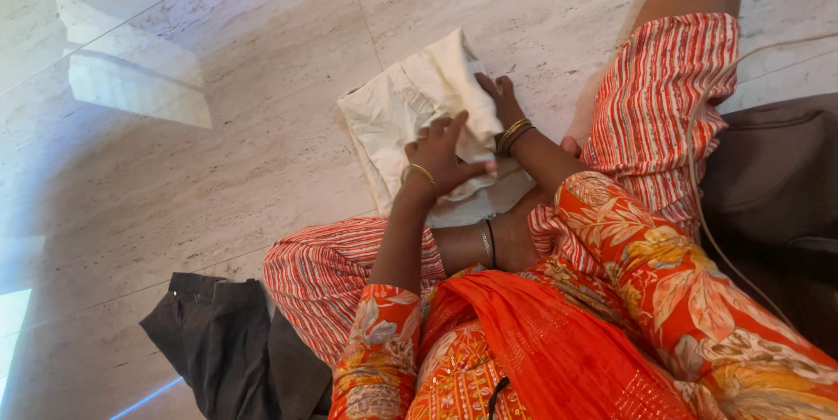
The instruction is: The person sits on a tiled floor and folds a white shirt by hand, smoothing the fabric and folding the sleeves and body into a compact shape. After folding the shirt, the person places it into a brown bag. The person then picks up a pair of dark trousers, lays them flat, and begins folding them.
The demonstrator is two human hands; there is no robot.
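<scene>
A cream cloth point(397, 119) lies partly folded on the pale marble floor in front of my crossed legs. My left hand point(441, 156), with a gold bangle on its wrist, pinches a fold of the cloth near its middle. Just beyond it, my right hand point(499, 99), with bangles on its wrist too, grips the cloth's right edge; a flap of fabric covers part of its palm. The two hands are close together over the cloth's near right part.
A black garment point(218, 337) lies crumpled on the floor at the lower left, beside my striped trouser leg point(323, 276). A dark brown cushion point(772, 184) sits at the right, with a thin white cable point(698, 149) running across it. A bright sunlit patch point(131, 75) marks the floor at the upper left.
</scene>
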